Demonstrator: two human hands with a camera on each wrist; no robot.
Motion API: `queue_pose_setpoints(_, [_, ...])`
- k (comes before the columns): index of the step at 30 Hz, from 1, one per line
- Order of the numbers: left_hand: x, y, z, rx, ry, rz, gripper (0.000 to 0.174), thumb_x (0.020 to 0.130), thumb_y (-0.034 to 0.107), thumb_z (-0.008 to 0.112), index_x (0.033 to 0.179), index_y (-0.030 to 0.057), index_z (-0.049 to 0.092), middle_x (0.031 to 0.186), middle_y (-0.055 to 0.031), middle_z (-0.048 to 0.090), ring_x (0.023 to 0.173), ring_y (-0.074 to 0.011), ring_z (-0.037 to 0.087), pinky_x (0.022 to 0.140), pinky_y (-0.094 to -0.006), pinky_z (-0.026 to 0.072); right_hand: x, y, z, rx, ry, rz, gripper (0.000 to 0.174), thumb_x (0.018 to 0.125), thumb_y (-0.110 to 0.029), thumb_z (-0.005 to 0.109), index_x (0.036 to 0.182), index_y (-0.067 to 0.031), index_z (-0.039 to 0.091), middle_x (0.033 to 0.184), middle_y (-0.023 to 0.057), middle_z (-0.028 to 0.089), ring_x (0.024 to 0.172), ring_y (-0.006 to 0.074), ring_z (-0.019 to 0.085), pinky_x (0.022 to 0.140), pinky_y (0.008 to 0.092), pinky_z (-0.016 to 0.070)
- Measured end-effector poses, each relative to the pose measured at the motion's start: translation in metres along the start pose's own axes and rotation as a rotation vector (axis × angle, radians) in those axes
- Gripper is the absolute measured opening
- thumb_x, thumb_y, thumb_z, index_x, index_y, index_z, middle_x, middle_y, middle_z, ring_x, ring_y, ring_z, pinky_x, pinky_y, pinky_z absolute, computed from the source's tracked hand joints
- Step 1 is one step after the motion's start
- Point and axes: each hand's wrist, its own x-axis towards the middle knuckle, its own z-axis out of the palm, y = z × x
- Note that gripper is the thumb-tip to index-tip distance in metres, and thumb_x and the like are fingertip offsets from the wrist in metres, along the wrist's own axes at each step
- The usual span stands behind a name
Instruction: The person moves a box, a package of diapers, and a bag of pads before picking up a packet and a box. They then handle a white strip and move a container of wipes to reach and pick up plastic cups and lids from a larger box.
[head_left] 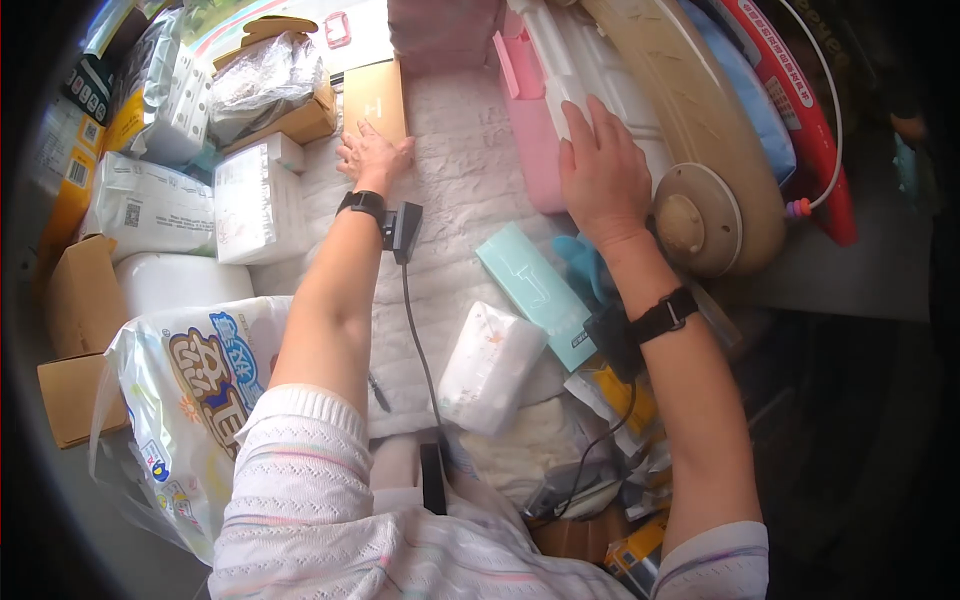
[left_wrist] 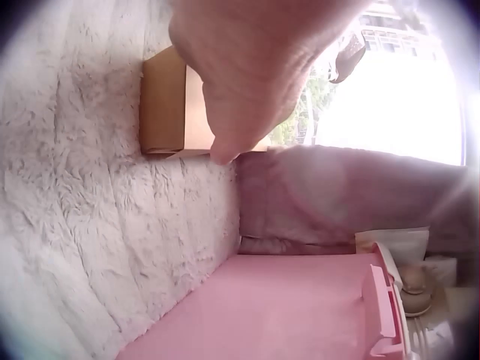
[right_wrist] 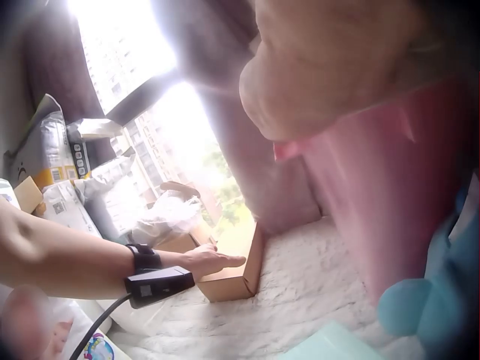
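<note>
1. Pale quilted cover (head_left: 445, 190) ran through the middle of the space, bright window (left_wrist: 397, 105) behind it, mauve fabric panel (head_left: 440, 35) at the far end.
2. Left hand (head_left: 372, 155): on top of the cardboard box (head_left: 378, 90), at its near end. Fingers straight, spread apart, clamped on nothing.
3. Cardboard box lay on the cover, toward the window, just beside an open carton (head_left: 310, 120) with clear plastic wrap (head_left: 262, 80) bulging out.
4. Right hand (head_left: 605, 170): at the white lid (head_left: 545, 45) of the pink bin (head_left: 532, 140). Fingers extended, close together, not curled round anything. Couldn't confirm firm contact from where I stood.
5. Pink bin stood along the right edge of the cover. Beside it, a long beige plastic piece (head_left: 655, 60) with a round fitting (head_left: 683, 222).
6. Further right: red panel (head_left: 790, 100), white cord (head_left: 838, 110) looping past it.
7. Nearer the person: mint box (head_left: 535, 290) lying at a slant, white soft pack (head_left: 492, 365) next to it.
8. Left side: white packages (head_left: 150, 205) piled up, large printed pack (head_left: 190, 400) in glossy plastic beside the left forearm.
9. Both wrists wore black straps. Black cable (head_left: 420, 330) trailed from the left wrist unit (head_left: 402, 232) toward the lap.
</note>
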Motion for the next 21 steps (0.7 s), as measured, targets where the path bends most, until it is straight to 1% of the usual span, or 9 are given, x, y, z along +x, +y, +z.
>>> queue_pose_setpoints(2, [0.007,-0.004,0.009,0.030,0.037,-0.054,0.096,0.064,0.051,0.073,0.140,0.0134,0.028,0.140,-0.0163,0.029,0.125,-0.0325,0.032,0.099,-0.0453,0.0310,-0.001,0.000,0.001,-0.026,0.041,-0.009,0.037,0.081,-0.021,0.055,0.117,-0.0126,0.051,0.124,0.0115,0.049,0.110,0.0276,0.051,0.084,0.0407,0.0448])
queue_pose_setpoints(5, [0.012,-0.006,0.013,-0.031,0.038,-0.093,0.100,0.060,0.050,0.075,0.141,0.0150,0.026,0.136,-0.0182,0.031,0.124,-0.0324,0.033,0.098,-0.0451,0.0318,-0.002,0.000,0.001,-0.031,0.041,0.001,0.037,0.080,-0.021,0.057,0.116,-0.0131,0.052,0.124,0.0112,0.050,0.110,0.0270,0.051,0.082,0.0401,0.0454])
queue_pose_setpoints(6, [0.014,-0.006,0.014,-0.032,0.036,-0.094,0.100,0.060,0.050,0.075,0.141,0.0150,0.026,0.136,-0.0182,0.031,0.124,-0.0324,0.033,0.098,-0.0451,0.0318,-0.002,0.000,0.001,-0.032,0.038,-0.001,0.037,0.080,-0.021,0.057,0.116,-0.0131,0.052,0.124,0.0112,0.050,0.110,0.0270,0.051,0.082,0.0401,0.0454])
queue_pose_setpoints(8, [0.017,-0.005,0.013,-0.106,0.036,-0.081,0.095,0.059,0.046,0.074,0.137,0.0150,0.029,0.127,-0.0224,0.038,0.120,-0.0379,0.037,0.097,-0.0512,0.0323,-0.001,0.000,-0.001,-0.007,0.037,-0.008,0.038,0.080,-0.020,0.058,0.117,-0.0135,0.053,0.124,0.0112,0.050,0.110,0.0273,0.051,0.082,0.0398,0.0456])
queue_pose_setpoints(11, [0.005,-0.001,0.006,-0.062,-0.020,-0.119,0.098,0.059,0.047,0.075,0.139,0.0157,0.028,0.128,-0.0197,0.036,0.121,-0.0339,0.036,0.097,-0.0474,0.0323,-0.001,0.000,-0.002,0.001,0.034,-0.005,0.038,0.079,-0.020,0.058,0.117,-0.0133,0.053,0.124,0.0113,0.050,0.110,0.0276,0.051,0.082,0.0401,0.0457])
queue_pose_setpoints(16, [-0.013,0.017,0.006,-0.196,-0.065,-0.123,0.098,0.054,0.042,0.075,0.137,0.0164,0.030,0.126,-0.0220,0.037,0.120,-0.0357,0.036,0.095,-0.0487,0.0334,-0.001,0.000,-0.001,0.005,0.041,-0.008,0.040,0.079,-0.020,0.058,0.118,-0.0126,0.053,0.124,0.0119,0.050,0.110,0.0282,0.051,0.082,0.0404,0.0458])
queue_pose_setpoints(18, [-0.018,0.036,0.010,-0.289,-0.120,-0.056,0.097,0.054,0.042,0.075,0.136,0.0158,0.031,0.126,-0.0220,0.037,0.120,-0.0355,0.036,0.095,-0.0492,0.0336,-0.001,0.000,-0.001,0.001,0.036,-0.006,0.040,0.079,-0.020,0.058,0.118,-0.0123,0.052,0.124,0.0122,0.050,0.110,0.0284,0.051,0.082,0.0403,0.0458])
queue_pose_setpoints(19, [-0.023,0.047,0.011,-0.293,-0.123,-0.058,0.097,0.054,0.042,0.075,0.136,0.0158,0.031,0.126,-0.0220,0.037,0.120,-0.0355,0.036,0.095,-0.0492,0.0336,-0.001,0.000,-0.001,0.008,0.033,-0.008,0.040,0.080,-0.020,0.058,0.118,-0.0122,0.052,0.124,0.0123,0.050,0.110,0.0286,0.051,0.082,0.0404,0.0458])
queue_pose_setpoints(21, [-0.030,0.064,0.012,-0.274,-0.177,0.035,0.095,0.054,0.041,0.076,0.135,0.0163,0.033,0.126,-0.0219,0.037,0.120,-0.0356,0.036,0.095,-0.0495,0.0330,-0.002,0.000,-0.003,0.013,0.025,-0.014,0.040,0.080,-0.020,0.058,0.118,-0.0120,0.053,0.124,0.0125,0.050,0.110,0.0288,0.051,0.082,0.0404,0.0459])
